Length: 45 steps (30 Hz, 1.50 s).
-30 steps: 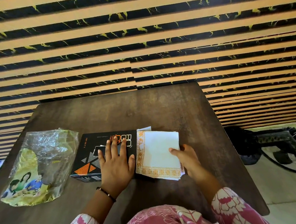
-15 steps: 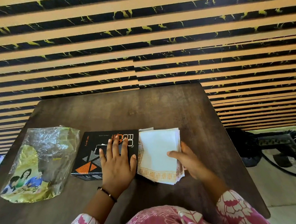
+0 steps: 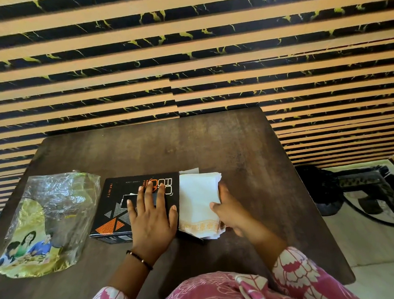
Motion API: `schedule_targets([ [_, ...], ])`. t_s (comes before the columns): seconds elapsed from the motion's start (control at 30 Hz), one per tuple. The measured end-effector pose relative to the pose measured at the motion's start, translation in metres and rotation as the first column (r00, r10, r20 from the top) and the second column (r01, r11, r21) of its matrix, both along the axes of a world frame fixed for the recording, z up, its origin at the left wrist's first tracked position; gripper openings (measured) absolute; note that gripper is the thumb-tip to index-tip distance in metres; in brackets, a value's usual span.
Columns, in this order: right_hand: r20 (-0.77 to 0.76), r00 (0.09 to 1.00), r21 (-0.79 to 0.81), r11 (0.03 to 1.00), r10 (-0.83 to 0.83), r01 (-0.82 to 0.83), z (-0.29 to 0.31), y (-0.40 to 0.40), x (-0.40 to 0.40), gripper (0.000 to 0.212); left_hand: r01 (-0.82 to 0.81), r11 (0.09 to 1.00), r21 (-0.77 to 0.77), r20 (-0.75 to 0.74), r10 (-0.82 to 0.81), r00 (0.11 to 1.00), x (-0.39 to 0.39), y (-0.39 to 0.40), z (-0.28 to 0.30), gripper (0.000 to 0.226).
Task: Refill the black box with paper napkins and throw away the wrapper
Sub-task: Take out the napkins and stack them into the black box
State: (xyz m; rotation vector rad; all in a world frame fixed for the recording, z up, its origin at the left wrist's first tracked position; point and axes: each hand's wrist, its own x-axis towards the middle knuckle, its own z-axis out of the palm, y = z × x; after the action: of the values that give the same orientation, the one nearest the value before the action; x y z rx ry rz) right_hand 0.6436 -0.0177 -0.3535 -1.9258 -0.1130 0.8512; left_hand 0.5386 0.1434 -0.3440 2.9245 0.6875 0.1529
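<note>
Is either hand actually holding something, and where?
The right hand grips the stack of paper napkins by its right edge. The left hand rests flat on the black box, holding nothing.

The black box (image 3: 125, 205) carries the only readable print. "INFINITY" runs in small orange letters along its left side, and "BODY SPRAY" stands in tiny pale letters near its far edge. Larger lettering beside it, partly covered by the left hand (image 3: 151, 220), cannot be read whole. The script on the wrapper (image 3: 44, 220) is too blurred to read.
</note>
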Motion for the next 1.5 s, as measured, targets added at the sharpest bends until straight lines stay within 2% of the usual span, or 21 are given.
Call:
schedule_targets([
  [0.07,-0.072,0.997,0.007,1.0,-0.025,0.025,-0.005,0.0,0.003,0.054,0.003,1.0,0.002,-0.006,-0.003,1.0,-0.001,0.0,0.001,0.068],
  [0.2,-0.186,0.964,-0.039,0.982,-0.191,0.187,-0.013,-0.005,0.011,0.039,0.002,1.0,0.004,-0.013,-0.002,1.0,-0.002,0.0,0.001,0.068],
  [0.27,-0.104,0.971,-0.108,0.973,-0.215,0.203,-0.014,-0.002,0.01,0.034,0.002,1.0,0.004,-0.01,-0.002,1.0,-0.003,-0.001,0.001,0.067],
  [0.37,0.016,0.992,-0.2,0.971,-0.128,0.128,-0.008,0.012,0.004,0.041,-0.001,1.0,0.001,0.002,0.001,1.0,-0.003,-0.002,0.001,0.065],
  [0.43,0.016,0.999,-0.195,0.98,-0.046,0.048,-0.005,0.024,-0.001,0.048,-0.003,1.0,-0.001,0.009,0.003,1.0,-0.002,-0.002,0.001,0.065],
  [0.5,0.029,1.0,-0.176,0.984,-0.006,0.011,-0.004,0.031,-0.003,0.043,-0.006,1.0,-0.003,0.006,0.006,1.0,-0.001,-0.002,0.001,0.066],
  [0.7,0.168,0.967,-0.164,0.962,-0.19,0.218,-0.014,0.008,0.001,0.012,0.0,1.0,0.0,-0.005,0.0,1.0,-0.003,-0.002,-0.001,0.066],
  [0.93,0.149,0.983,-0.197,0.972,-0.103,0.132,-0.014,0.019,-0.006,0.022,-0.001,1.0,-0.016,-0.041,0.0,0.999,-0.001,-0.001,0.002,0.068],
  [1.0,0.078,0.992,-0.13,0.986,-0.095,0.104,-0.013,0.027,-0.012,0.024,0.003,1.0,-0.014,-0.047,-0.003,0.999,-0.001,-0.001,0.003,0.065],
  [1.1,-0.219,0.975,0.119,0.991,-0.039,0.067,-0.008,0.038,-0.023,0.028,0.007,1.0,0.0,-0.053,-0.007,0.999,-0.003,0.0,0.003,0.063],
  [1.17,-0.349,0.937,0.192,0.977,-0.019,0.091,-0.006,0.037,-0.024,0.03,0.017,1.0,0.004,-0.061,-0.016,0.998,-0.001,-0.002,0.004,0.063],
  [1.23,-0.389,0.914,0.2,0.959,-0.112,0.202,-0.009,0.035,-0.023,0.028,0.018,1.0,-0.002,-0.073,-0.018,0.997,-0.003,-0.001,0.004,0.064],
  [1.33,-0.345,0.894,0.16,0.92,-0.287,0.358,-0.015,0.034,-0.023,0.024,0.027,1.0,-0.014,-0.074,-0.028,0.997,-0.004,0.002,0.004,0.062],
  [1.4,-0.345,0.886,0.139,0.917,-0.309,0.374,-0.012,0.042,-0.028,0.026,0.043,0.999,-0.015,-0.069,-0.044,0.997,-0.004,0.003,0.004,0.061],
  [1.5,-0.446,0.86,0.151,0.927,-0.246,0.343,-0.002,0.057,-0.043,0.026,0.083,0.996,-0.022,-0.066,-0.085,0.994,-0.006,0.006,0.005,0.062],
])
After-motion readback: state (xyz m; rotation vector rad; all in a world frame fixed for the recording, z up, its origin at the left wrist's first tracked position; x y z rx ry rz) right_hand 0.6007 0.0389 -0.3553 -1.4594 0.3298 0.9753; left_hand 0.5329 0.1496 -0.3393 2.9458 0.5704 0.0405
